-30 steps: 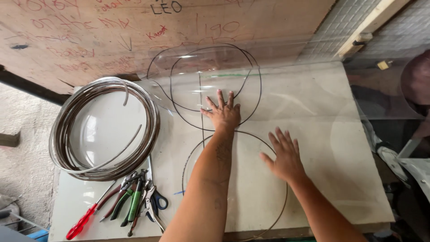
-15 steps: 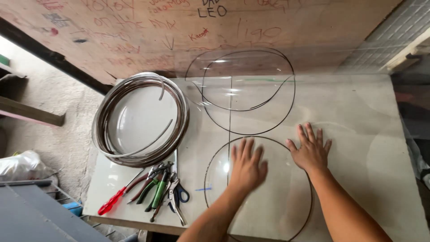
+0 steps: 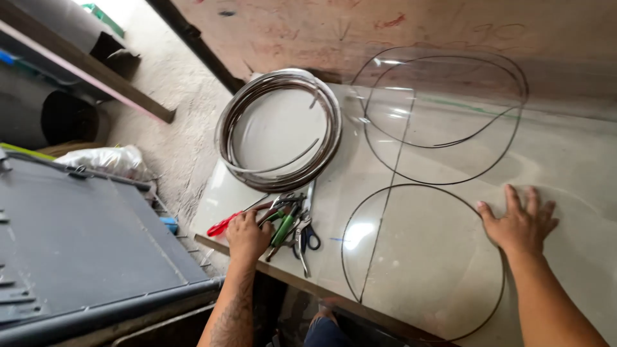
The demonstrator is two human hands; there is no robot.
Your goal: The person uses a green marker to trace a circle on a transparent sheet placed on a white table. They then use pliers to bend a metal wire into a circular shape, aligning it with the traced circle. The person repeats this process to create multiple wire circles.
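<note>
At lower centre-left of the frame the left hand (image 3: 247,236) reaches in from the bottom edge, fingers curled down onto the heap of hand tools (image 3: 286,225) at the near edge of the pale bench (image 3: 578,160); whether its grip has closed on one I cannot tell. At right, the right hand (image 3: 519,225) lies flat, fingers spread apart, pressing the lower wire ring (image 3: 344,257). A wire coil (image 3: 279,132) sits above the tools

- The left hand (image 3: 247,236) covers the near ends of the hand tools (image 3: 290,225), so its grip cannot be read.
- Below the right hand (image 3: 519,225), the wire ring (image 3: 366,205) runs off the picture's bottom edge.
</note>
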